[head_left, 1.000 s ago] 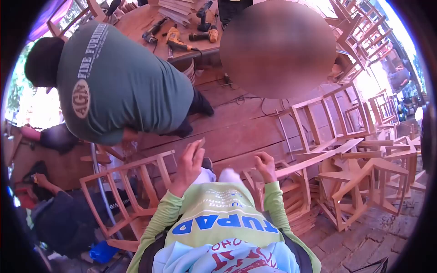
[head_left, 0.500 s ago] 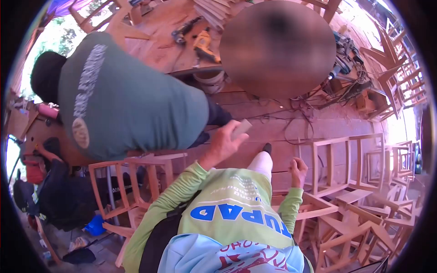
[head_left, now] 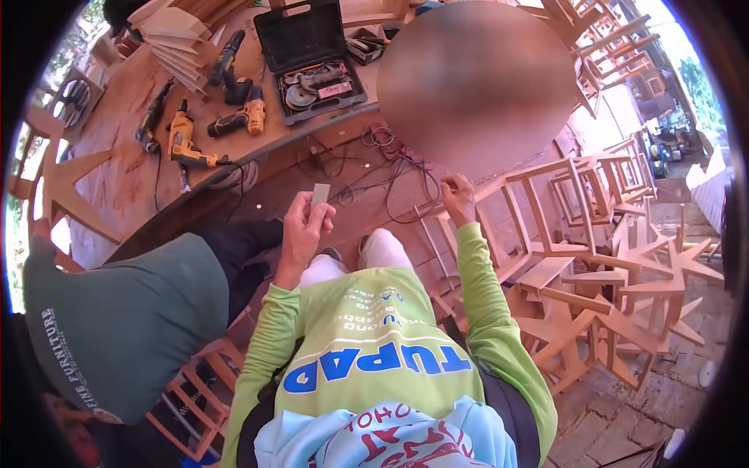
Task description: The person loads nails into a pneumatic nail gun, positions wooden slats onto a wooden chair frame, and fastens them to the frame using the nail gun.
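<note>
My left hand is closed around a small flat rectangular greyish piece, pinched upright between thumb and fingers. Whether it is wood or folded sandpaper, I cannot make out. In front of my body on the other side, my right hand has its fingers curled in. The inside of that hand is hidden. Nearest to it stands a row of bare wooden frames. Both hands are in the air, apart from each other.
A workbench ahead carries a yellow drill, other power tools and an open black tool case. Cables lie on the floor. A person in a green shirt bends at my left. Wooden star-shaped frames pile up at right.
My view has turned rightward and I stand closer to the bench, with the tool case now showing. The person in green sits farther left and lower. The small piece stays in my left hand.
</note>
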`<state>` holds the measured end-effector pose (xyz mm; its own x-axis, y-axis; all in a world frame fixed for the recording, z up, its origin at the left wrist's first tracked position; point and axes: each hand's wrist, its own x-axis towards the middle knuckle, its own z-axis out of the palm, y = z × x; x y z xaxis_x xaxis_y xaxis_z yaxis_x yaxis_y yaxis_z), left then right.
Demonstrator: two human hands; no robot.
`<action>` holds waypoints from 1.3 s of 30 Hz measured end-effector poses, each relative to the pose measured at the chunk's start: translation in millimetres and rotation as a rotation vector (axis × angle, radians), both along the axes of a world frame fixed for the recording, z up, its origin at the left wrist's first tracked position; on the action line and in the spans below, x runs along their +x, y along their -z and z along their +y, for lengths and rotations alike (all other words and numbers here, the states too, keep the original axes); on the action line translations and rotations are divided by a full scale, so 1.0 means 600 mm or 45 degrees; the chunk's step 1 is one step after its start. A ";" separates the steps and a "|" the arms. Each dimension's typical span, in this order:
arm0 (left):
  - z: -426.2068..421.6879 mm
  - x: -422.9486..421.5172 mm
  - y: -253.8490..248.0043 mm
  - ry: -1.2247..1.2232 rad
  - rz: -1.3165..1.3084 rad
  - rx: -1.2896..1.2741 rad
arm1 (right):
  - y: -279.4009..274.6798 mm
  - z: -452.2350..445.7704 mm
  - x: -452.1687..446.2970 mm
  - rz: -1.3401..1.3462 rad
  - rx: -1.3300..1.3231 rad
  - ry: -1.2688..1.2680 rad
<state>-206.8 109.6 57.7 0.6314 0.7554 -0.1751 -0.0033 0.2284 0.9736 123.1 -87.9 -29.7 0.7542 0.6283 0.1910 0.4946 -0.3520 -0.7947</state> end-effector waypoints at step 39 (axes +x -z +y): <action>0.371 0.788 0.213 0.935 1.052 1.417 | 0.175 0.479 0.549 -0.633 -0.457 -0.864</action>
